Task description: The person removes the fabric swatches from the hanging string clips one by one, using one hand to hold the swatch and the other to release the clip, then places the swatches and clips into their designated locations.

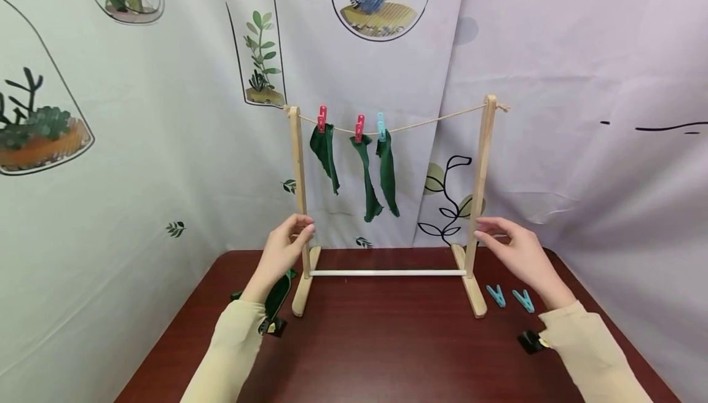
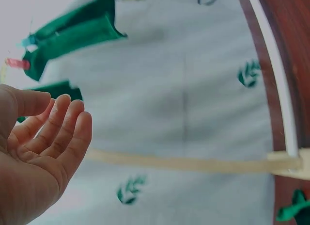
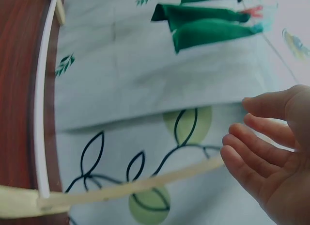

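Observation:
A wooden drying rack with a string line (image 1: 426, 122) stands on the table. Three dark green cloth pieces hang from the line: the left cloth (image 1: 326, 151) and middle cloth (image 1: 369, 182) under red clothespins (image 1: 359, 128), the right cloth (image 1: 387, 172) under a light blue clothespin (image 1: 381, 126). My left hand (image 1: 283, 246) is beside the left post (image 1: 298, 169), fingers loosely bent and holding nothing. Near the right post (image 1: 483, 157), my right hand (image 1: 514, 250) is likewise relaxed, thumb apart from the fingers. Whether fingertips touch the posts, I cannot tell.
Two light blue clothespins (image 1: 523, 300) lie on the dark red table (image 1: 387, 341), right of the rack. More green cloth (image 1: 279, 292) lies at the left, partly behind my left forearm. A white rod (image 1: 387, 273) joins the rack's feet. A printed curtain (image 1: 193, 114) hangs behind.

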Available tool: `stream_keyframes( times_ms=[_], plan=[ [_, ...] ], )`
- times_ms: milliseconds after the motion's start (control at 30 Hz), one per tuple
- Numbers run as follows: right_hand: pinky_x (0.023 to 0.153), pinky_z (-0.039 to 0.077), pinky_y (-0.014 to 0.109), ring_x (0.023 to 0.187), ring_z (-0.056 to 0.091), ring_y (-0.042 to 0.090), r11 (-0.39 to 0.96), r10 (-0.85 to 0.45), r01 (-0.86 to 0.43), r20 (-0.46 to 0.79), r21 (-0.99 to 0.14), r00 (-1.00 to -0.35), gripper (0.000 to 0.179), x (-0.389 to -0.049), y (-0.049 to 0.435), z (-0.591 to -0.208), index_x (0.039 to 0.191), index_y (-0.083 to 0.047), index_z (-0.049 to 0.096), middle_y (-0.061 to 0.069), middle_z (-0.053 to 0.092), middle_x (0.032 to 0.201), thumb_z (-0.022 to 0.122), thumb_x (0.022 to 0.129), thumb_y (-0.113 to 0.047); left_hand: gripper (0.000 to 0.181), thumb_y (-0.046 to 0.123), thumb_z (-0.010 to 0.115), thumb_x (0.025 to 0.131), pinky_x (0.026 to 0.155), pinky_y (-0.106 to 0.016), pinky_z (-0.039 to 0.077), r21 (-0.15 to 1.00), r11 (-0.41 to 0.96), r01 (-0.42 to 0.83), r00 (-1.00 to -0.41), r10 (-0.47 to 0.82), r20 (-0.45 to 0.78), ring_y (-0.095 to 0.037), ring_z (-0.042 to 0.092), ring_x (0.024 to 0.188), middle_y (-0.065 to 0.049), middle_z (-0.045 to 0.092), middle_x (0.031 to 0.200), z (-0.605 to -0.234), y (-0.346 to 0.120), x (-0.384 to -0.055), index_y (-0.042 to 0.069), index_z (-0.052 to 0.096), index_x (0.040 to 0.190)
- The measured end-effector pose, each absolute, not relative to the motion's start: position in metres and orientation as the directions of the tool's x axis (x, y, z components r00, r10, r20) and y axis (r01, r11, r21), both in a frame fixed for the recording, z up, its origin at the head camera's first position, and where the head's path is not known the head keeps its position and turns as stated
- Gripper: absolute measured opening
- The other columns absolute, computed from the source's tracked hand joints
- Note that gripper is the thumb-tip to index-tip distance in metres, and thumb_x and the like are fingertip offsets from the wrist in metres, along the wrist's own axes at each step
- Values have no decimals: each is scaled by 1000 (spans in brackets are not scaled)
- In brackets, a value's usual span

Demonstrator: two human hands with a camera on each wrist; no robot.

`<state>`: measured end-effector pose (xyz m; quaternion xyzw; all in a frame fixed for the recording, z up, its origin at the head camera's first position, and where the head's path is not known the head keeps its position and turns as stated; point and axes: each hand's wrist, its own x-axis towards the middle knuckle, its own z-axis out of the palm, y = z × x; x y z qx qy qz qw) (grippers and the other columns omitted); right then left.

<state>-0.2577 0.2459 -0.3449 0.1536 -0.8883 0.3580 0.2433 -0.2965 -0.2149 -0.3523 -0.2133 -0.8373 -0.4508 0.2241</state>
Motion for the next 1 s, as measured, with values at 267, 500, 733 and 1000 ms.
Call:
stream_keyframes(
  times_ms=[267,500,733,1000],
  plan=[
    [77,50,18,96,69,25,668,-131,-492,563,-558,-816,34,-261,226,-327,129,-12,68,6,72,109,65,100,-32,18,20,61,103,78,-34,56,624,486,611,-772,193,606,-19,70,91,-8,71,101,-339,-191,-293,8,67,115],
    [77,48,11,91,65,4,620,-155,-557,609,-553,-778,32,-268,212,-302,127,-9,69,7,72,109,67,100,-25,21,24,60,104,80,-39,57,616,462,638,-754,214,620,-18,69,93,-11,71,104,-322,-176,-295,9,67,116],
    [81,48,12,91,61,-4,582,-159,-626,682,-519,-713,32,-274,196,-265,126,-6,69,10,72,111,67,100,-23,22,23,60,104,80,-36,56,586,423,691,-708,233,666,-15,68,94,-7,71,104,-295,-163,-289,9,68,118],
    [82,48,14,92,63,-1,559,-151,-659,720,-503,-677,31,-276,179,-230,127,-10,70,9,72,112,66,100,-25,22,25,62,103,79,-35,55,563,380,734,-665,238,707,-15,68,94,-4,70,104,-271,-152,-282,10,69,117]
  ],
)
